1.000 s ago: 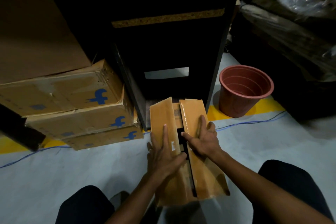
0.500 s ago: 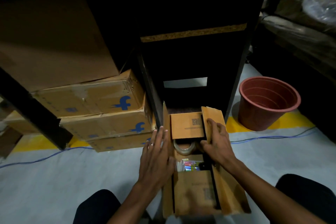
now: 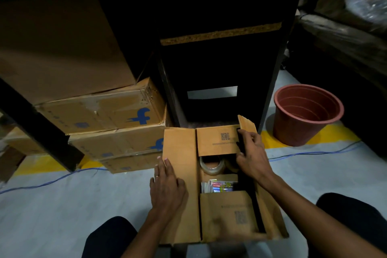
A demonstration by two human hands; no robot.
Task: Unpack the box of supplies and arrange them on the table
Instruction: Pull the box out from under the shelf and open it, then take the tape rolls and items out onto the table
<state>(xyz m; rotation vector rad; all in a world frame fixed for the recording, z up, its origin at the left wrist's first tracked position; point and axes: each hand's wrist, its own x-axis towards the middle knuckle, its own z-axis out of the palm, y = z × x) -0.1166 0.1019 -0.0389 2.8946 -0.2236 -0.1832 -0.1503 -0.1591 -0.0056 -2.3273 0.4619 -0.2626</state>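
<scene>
**Flaps held back so the supplies show**

The cardboard box point(image 3: 222, 186) sits low in the middle of the frame, on the floor. The left hand point(image 3: 167, 186) lies flat, fingers spread, pressing the left flap point(image 3: 180, 153) down. The right hand point(image 3: 250, 153) curls round the right flap point(image 3: 247, 125), pulling it aside. That keeps the tape roll point(image 3: 211, 165) and pens point(image 3: 219, 186) easy to reach.

We see a tan-brown box point(image 3: 180, 174) with black printed codes on its inner flaps. Inside lie a clear tape roll point(image 3: 211, 166) and packets point(image 3: 219, 187) striped red, blue, yellow and white. The stacked cartons point(image 3: 109, 115) are brown with blue logos. The bucket point(image 3: 305, 115) is terracotta red. The floor point(image 3: 52, 205) is pale grey with yellow stripes and a blue cable point(image 3: 41, 182).
</scene>
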